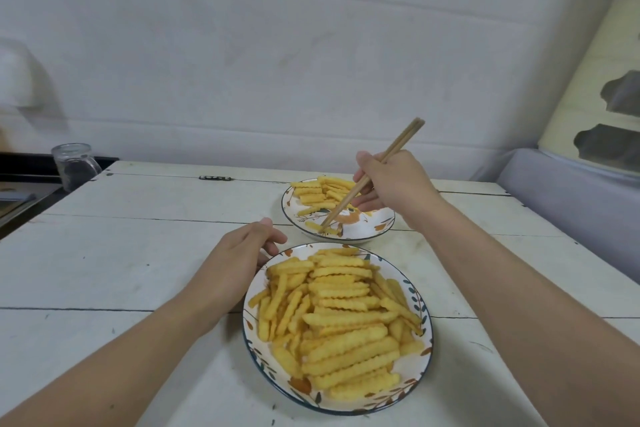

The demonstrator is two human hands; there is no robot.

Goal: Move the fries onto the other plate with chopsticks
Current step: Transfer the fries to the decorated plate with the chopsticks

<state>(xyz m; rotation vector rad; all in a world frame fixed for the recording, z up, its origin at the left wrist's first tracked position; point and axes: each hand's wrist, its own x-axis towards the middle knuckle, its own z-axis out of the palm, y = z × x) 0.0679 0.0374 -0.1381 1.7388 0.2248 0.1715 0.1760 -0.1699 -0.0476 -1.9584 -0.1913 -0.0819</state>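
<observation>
A near plate (pixel 424 350) with a leaf pattern carries a big heap of crinkle-cut fries (pixel 341 319). Behind it, a far plate (pixel 377 230) holds a smaller batch of fries (pixel 320 192) along its back left side. My right hand (pixel 391 184) grips wooden chopsticks (pixel 372 173) above the far plate. Their tips touch a single fry (pixel 320 227) lying at that plate's front rim. My left hand (pixel 242 253) rests on the table against the near plate's left rim, fingers loosely curled and holding nothing.
The white plank table (pixel 138 253) meets a white wall at the back. A glass jar (pixel 74 165) stands at the far left corner beside a dark counter (pixel 20 180). A small dark object (pixel 214 178) lies near the table's back edge. A grey cushioned seat (pixel 571 191) borders the right.
</observation>
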